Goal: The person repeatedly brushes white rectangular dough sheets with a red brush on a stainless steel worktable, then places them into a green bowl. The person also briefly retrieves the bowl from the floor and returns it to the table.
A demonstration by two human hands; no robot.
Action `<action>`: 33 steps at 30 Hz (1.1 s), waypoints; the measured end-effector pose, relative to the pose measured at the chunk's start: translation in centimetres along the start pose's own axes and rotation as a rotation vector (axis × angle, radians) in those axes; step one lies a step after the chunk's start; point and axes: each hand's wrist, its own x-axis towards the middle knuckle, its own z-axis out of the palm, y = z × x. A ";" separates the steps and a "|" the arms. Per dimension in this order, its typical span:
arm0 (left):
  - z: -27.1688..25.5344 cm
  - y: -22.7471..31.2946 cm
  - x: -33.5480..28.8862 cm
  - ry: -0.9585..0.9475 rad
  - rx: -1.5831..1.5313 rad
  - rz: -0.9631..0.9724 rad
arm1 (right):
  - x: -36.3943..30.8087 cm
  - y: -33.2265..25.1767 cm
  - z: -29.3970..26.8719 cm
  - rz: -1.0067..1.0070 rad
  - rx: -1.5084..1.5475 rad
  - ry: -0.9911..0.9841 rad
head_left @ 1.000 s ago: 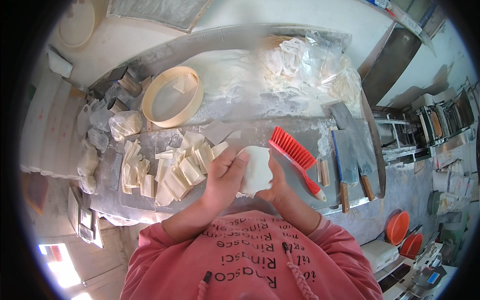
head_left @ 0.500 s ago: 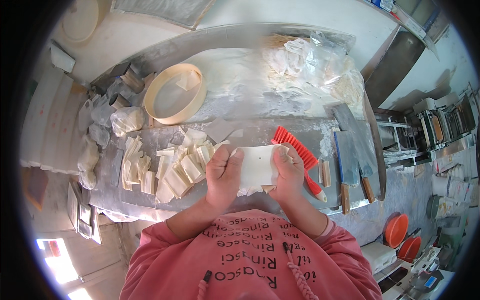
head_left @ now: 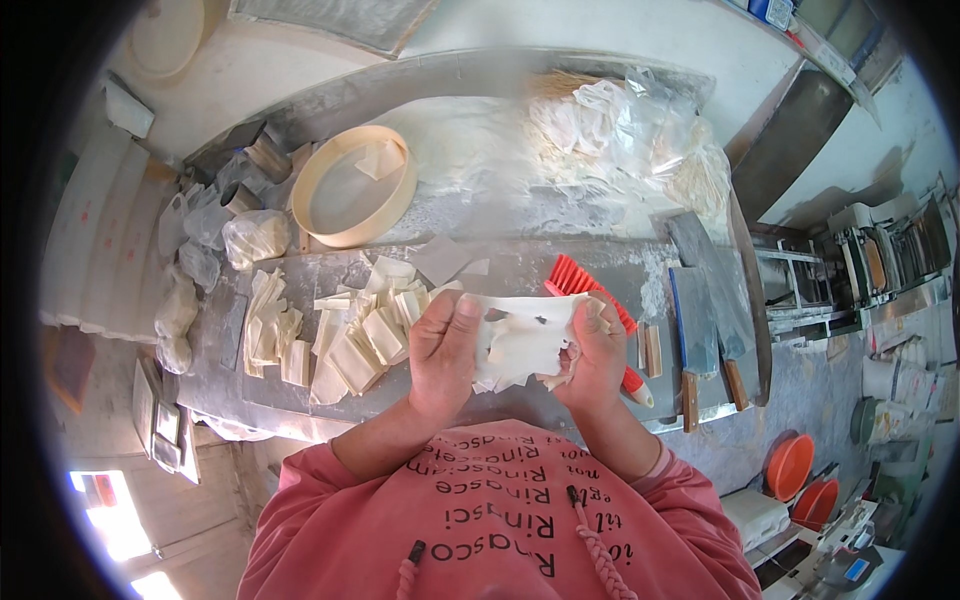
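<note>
Black lettering (head_left: 455,553) crosses the pink top (head_left: 480,510); left hand (head_left: 443,350) and right hand (head_left: 595,355), both curled, grasp a torn white dough sheet (head_left: 528,350)

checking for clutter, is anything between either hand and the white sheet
Nothing visible: the left hand and right hand grip opposite sides of the torn white sheet directly. The red brush lies partly behind the right hand.
</note>
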 end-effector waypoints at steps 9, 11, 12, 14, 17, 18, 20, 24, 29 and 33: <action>-3.1 -5.0 -2.3 -0.223 -0.330 -0.655 | -0.8 1.3 0.2 0.066 -1.060 -0.175; -4.1 -6.7 -3.2 -0.248 -0.684 -0.814 | -1.2 3.4 0.3 -0.118 -1.367 -0.356; -4.6 -7.5 -3.2 -0.288 -1.164 -0.937 | -1.3 4.8 0.5 -0.225 -1.466 -0.399; -5.4 -9.1 -3.6 -0.308 -1.304 -0.894 | -1.6 6.4 0.6 -0.403 -1.649 -0.497; -6.3 -10.4 -4.8 -0.328 -1.366 -0.745 | -1.8 7.7 0.6 -0.465 -1.891 -0.652; -6.6 -10.6 -5.3 -0.320 -1.367 -0.656 | -1.7 8.0 0.5 -0.473 -1.939 -0.706; -7.2 -10.9 -6.4 -0.259 -1.324 -0.547 | -1.9 8.7 0.5 -0.551 -2.024 -0.808; -9.5 -12.1 -9.4 -0.044 -1.172 -0.531 | -2.6 10.9 -0.1 -0.353 -1.814 -1.139; -15.8 -16.3 -17.0 0.270 -1.126 -0.389 | -1.7 11.2 -4.2 -0.130 -1.633 -1.274; -21.5 -21.2 -23.2 0.961 -1.014 -0.313 | 2.7 9.7 -9.5 -0.234 -1.880 -0.988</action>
